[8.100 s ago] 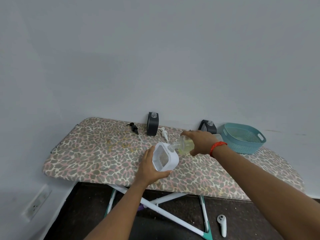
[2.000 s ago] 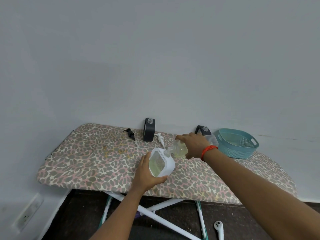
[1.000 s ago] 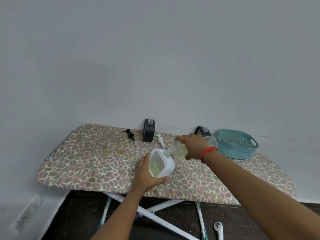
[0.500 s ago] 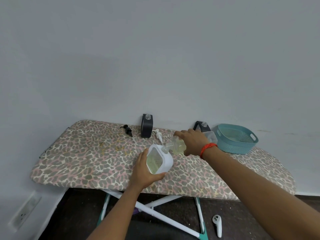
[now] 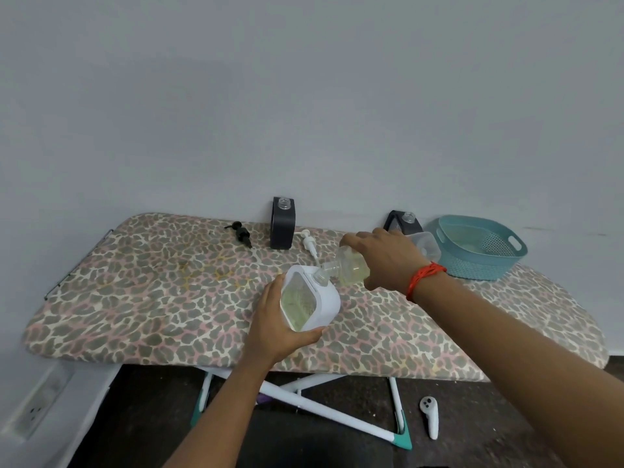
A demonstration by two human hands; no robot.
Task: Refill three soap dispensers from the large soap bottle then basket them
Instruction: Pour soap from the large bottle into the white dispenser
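— So where is the white dispenser (image 5: 314,307)?
— Tilted over the ironing board (image 5: 135,298), with the left hand (image 5: 277,329) curled round its lower side.
— And the right hand (image 5: 385,258)?
— Wrapped over the large soap bottle (image 5: 351,268), which is tipped so its neck meets the dispenser's opening.
— The others?
— A black dispenser (image 5: 283,228) stands by the wall, a second black dispenser (image 5: 403,224) beside the teal basket (image 5: 472,261).

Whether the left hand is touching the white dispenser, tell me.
Touching. The head view shows the left hand wrapped round the white dispenser, thumb along its lower edge.
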